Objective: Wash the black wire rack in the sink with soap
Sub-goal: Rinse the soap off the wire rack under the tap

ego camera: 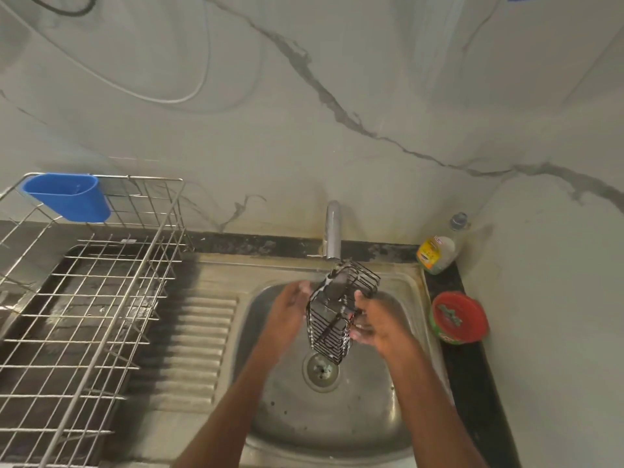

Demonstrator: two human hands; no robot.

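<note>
The black wire rack (334, 315), streaked with white soap foam, hangs tilted over the steel sink (364, 417), its top end just under the tap spout (332, 231). My right hand (374, 324) grips its right side, fingers foamy. My left hand (290, 307) presses against its left side near the top, partly blurred; whether it clasps the wires is unclear. The drain (320, 369) lies right below the rack.
A large metal dish drainer (84, 315) with a blue plastic cup (67, 195) fills the left counter. A ribbed drainboard (192, 339) adjoins the sink. A soap bottle (439, 249) and a red-lidded tub (459, 317) stand on the right ledge by the wall.
</note>
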